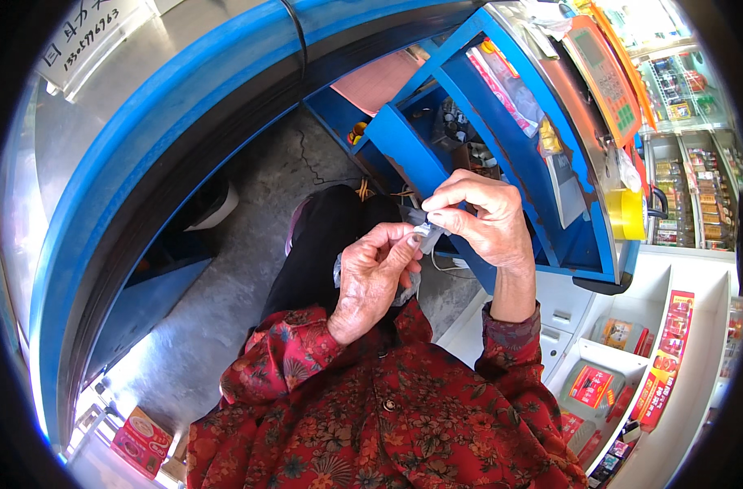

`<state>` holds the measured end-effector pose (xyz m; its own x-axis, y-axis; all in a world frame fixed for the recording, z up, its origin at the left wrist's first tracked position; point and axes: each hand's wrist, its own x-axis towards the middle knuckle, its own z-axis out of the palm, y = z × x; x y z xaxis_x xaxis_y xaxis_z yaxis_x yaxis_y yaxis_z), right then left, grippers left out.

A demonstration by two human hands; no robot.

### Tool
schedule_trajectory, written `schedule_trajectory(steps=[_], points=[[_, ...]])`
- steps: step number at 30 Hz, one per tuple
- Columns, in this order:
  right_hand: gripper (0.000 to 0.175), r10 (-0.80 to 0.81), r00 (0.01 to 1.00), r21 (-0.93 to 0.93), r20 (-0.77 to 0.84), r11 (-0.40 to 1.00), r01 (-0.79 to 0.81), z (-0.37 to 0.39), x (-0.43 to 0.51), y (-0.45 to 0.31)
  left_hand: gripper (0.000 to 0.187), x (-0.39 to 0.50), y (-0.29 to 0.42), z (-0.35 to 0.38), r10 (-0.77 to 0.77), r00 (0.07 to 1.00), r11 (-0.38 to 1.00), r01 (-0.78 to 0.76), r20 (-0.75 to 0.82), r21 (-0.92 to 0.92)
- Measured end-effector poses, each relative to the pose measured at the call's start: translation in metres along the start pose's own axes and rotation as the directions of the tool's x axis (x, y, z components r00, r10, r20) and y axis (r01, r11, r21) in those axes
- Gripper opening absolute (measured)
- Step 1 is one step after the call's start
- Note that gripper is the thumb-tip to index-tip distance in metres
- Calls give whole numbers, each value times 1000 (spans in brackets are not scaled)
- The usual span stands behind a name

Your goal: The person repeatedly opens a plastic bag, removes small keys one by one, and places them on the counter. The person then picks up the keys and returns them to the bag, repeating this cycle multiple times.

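Observation:
My left hand (377,275) pinches a thin, crumpled piece of clear plastic film (429,238) between thumb and forefinger, just above my lap. Close beside it, my right hand (484,217) grips the upper edge of the same film with thumb and fingertips. More translucent plastic (408,292) hangs behind and below my left hand, partly covered by it. Whether this is one bag or several pieces, I cannot tell. My knees in black trousers (313,250) lie under the hands.
A blue counter with compartments (463,244) stands ahead to the right, an orange weighing scale (603,79) and a yellow container (625,214) on its top. White shelves (658,275) with packaged goods line the right. A curved blue counter edge (120,153) runs along the left above concrete floor (224,269).

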<state>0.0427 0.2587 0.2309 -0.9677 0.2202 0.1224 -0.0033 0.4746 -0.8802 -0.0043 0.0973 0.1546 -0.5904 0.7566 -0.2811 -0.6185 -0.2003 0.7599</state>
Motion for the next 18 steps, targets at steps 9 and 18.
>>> schedule_trajectory(steps=[9, 18], points=[[12, 11, 1000, -1, 15, 1000, -11, 3, 5, 3, 16, 3, 0, -2, -31, 1000, 999, 31, -6, -34], [12, 77, 997, -43, -8, 996, -77, 9, 5, 6, 16, 8, -1, -6, -131, 991, 980, 130, 6, -148]])
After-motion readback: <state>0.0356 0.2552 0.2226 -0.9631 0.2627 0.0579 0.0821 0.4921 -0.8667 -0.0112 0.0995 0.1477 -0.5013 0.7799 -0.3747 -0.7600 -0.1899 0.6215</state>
